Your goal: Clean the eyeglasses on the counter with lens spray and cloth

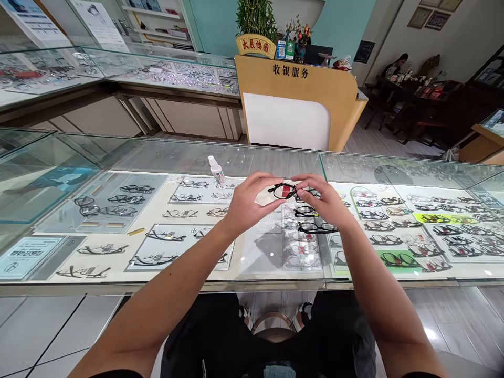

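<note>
A pair of black-framed glasses [284, 190] is held up above the glass counter [165, 157], between both hands. My left hand [248, 202] is closed round a pale cloth [264, 196] pressed against one lens. On the other side, my right hand [325, 199] grips the frame with bent fingers. A small white spray bottle [217, 170] stands on the glass just left of my left hand. Below the hands, under the glass, lie rows of displayed glasses [311, 227].
More display cases [118, 68] run along the back left. A wooden cashier desk [299, 100] with a plant stands behind the counter. A person sits at a dark table [417, 94] at the far right. My knees and a stool [271, 325] are below the counter edge.
</note>
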`<state>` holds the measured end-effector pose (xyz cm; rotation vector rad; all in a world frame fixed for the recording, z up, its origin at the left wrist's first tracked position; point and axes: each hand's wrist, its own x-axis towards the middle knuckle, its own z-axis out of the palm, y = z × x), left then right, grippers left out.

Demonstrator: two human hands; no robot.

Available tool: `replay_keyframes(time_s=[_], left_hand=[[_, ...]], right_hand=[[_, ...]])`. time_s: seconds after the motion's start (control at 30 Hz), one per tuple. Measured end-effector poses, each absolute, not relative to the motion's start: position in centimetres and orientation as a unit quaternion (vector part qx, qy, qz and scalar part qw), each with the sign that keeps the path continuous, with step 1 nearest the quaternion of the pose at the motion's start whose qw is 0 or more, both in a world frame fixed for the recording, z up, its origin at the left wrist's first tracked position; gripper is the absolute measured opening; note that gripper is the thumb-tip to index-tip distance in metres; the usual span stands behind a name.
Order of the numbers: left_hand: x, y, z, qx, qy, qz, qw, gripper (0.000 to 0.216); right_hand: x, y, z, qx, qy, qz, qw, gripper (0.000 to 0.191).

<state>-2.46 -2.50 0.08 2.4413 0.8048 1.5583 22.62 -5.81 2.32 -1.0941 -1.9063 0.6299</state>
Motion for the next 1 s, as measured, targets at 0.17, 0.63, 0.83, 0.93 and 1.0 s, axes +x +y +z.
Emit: replay_keyframes(time_s=[0.17,0.63,0.83,0.93,1.0], left_hand=[[-2.7,-2.7,0.7,0.807,0.277,0.512,0.099,0.047],[0.7,-5.2,-0.6,0.614,0.421,0.549,0.380,0.027],[1.9,-5.7,-0.1,0.491,0.416,0.545,0.537,0.037],[2.0,-5.5,-0.1,0.455,0.406,0.553,0.568,0.040],[2.0,-5.4,-0.1,0.440,0.405,0.552,0.581,0.042]], right_hand=[[22.8,-5.7,2.3,-0.416,-0.732,0.361,0.401,0.034],[20.1,-5.3,-0.2,-0.444,-0.635,0.301,0.556,0.036],[17.5,-6.3,-1.1,-0.447,-0.691,0.107,0.558,0.020],[17.2,-6.4,-1.3,-0.442,-0.702,0.060,0.555,0.020],[17.3,-6.3,-1.5,-0.436,-0.709,0.042,0.552,0.021]])
